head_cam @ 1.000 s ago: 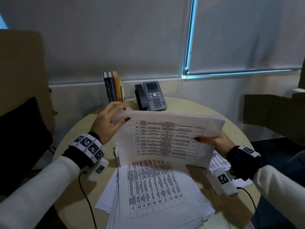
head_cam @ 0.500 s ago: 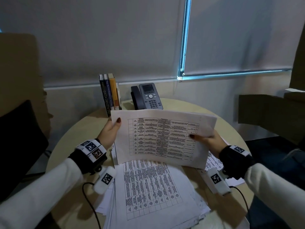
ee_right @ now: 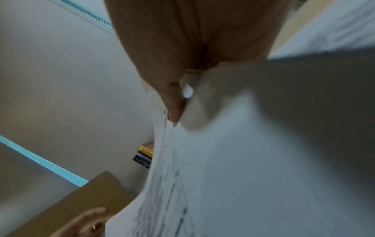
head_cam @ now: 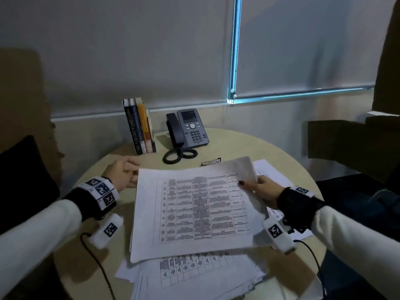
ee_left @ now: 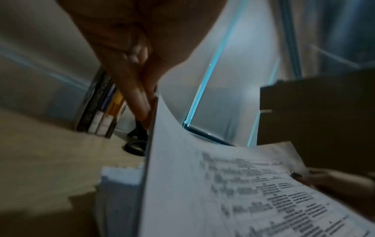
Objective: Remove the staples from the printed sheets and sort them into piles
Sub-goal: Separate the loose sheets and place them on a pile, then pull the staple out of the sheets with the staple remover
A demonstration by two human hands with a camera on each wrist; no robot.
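- The place was an office or small meeting room.
- A grey desk phone (head_cam: 187, 128) with a coiled cord stood at the far edge of a round pale counter (head_cam: 242, 144).
- Business books (head_cam: 139, 125) stood upright beside it.
- Printed table sheets (head_cam: 194, 213) were heaped on the counter.
- Roller blinds (head_cam: 134, 50) covered the window.

We see bare round table (head_cam: 249, 146) along the far right rim and at the left edge beside the left hand (head_cam: 122, 175). Back of the table is blocked: upright books (head_cam: 139, 126), desk phone (head_cam: 187, 128) with its coiled cord (head_cam: 179, 155), a metal clip (head_cam: 211, 161) just behind the held sheets (head_cam: 194, 211). Centre and near side are covered by the loose paper pile (head_cam: 194, 276). Cardboard boxes (head_cam: 350, 146) flank the right side.
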